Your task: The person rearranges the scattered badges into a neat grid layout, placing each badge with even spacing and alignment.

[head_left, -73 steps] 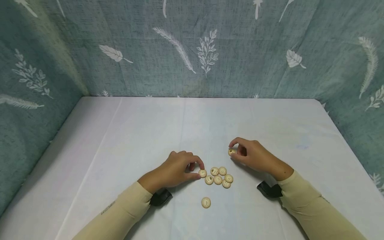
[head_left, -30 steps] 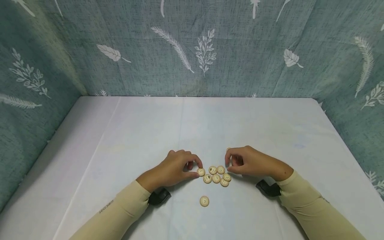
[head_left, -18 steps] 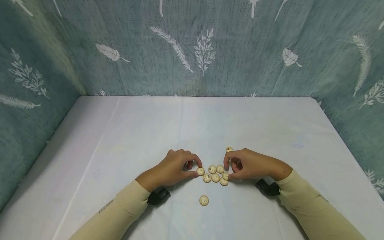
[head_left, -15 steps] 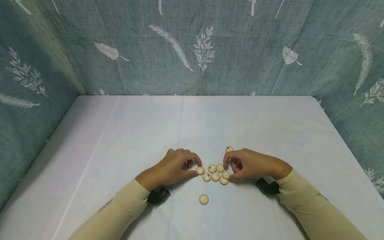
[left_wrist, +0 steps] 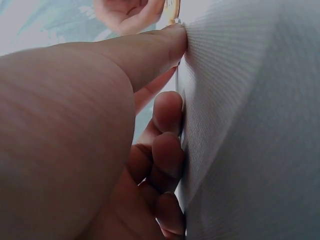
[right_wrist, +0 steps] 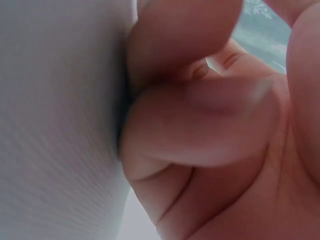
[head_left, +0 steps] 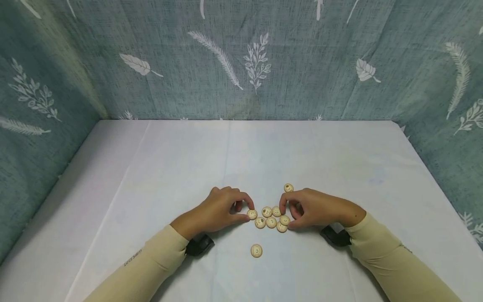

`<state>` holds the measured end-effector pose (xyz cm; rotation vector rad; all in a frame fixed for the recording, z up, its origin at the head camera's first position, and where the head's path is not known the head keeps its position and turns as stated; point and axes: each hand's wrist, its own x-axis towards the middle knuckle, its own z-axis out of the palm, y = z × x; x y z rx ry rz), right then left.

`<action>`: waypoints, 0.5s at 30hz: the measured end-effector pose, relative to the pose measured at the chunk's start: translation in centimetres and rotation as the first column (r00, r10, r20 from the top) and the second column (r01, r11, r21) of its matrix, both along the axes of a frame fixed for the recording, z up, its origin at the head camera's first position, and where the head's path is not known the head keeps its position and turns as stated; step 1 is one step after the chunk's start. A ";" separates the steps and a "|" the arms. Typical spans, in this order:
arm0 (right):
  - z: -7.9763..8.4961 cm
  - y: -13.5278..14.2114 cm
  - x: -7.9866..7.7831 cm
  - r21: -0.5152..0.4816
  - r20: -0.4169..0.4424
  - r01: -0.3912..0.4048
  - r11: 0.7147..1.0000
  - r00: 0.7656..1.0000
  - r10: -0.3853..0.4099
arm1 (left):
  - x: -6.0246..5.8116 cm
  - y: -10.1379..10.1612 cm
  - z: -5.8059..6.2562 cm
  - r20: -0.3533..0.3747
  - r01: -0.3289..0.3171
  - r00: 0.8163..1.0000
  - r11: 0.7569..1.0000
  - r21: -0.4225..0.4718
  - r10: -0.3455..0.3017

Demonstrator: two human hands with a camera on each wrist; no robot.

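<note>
My left hand (head_left: 219, 212) pinches a round, pale wooden disc (head_left: 252, 214) flat on the white table, index finger at its far edge and thumb at its near edge. To its right several similar discs with small dark marks lie in a tight cluster, among them a disc (head_left: 271, 222) in the middle. My right hand (head_left: 317, 207) has thumb and index finger on opposite edges of the disc (head_left: 284, 220) at the cluster's right, which overlaps another disc (head_left: 281, 227). The right wrist view (right_wrist: 200, 125) shows curled fingers against the cloth; no disc is visible there.
A single disc (head_left: 256, 251) lies nearer the front, apart from the cluster. Another disc (head_left: 288, 187) lies beyond my right index finger. White cloth covers the table (head_left: 181, 159); leaf-printed teal fabric (head_left: 241, 63) walls its back and sides.
My right hand has let go of the far disc and come nearer, to the overlapping disc at the cluster's right, which it now pinches. My left hand keeps its hold on the same disc.
</note>
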<state>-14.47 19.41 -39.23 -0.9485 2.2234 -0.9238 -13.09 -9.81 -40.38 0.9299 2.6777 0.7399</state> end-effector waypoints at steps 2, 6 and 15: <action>-0.1 -0.1 0.1 0.012 0.000 0.004 1.000 1.000 -0.004 | 0.0 0.0 -0.2 0.010 0.003 1.000 1.000 0.003 -0.003; -0.1 -0.2 0.1 0.034 -0.008 0.011 0.999 1.000 -0.011 | 0.0 -0.1 -0.4 0.011 0.003 1.000 1.000 0.009 -0.003; 0.3 -0.3 0.1 0.046 -0.020 0.026 0.999 0.999 -0.025 | -0.2 -0.1 0.1 0.001 0.009 1.000 1.000 0.013 -0.009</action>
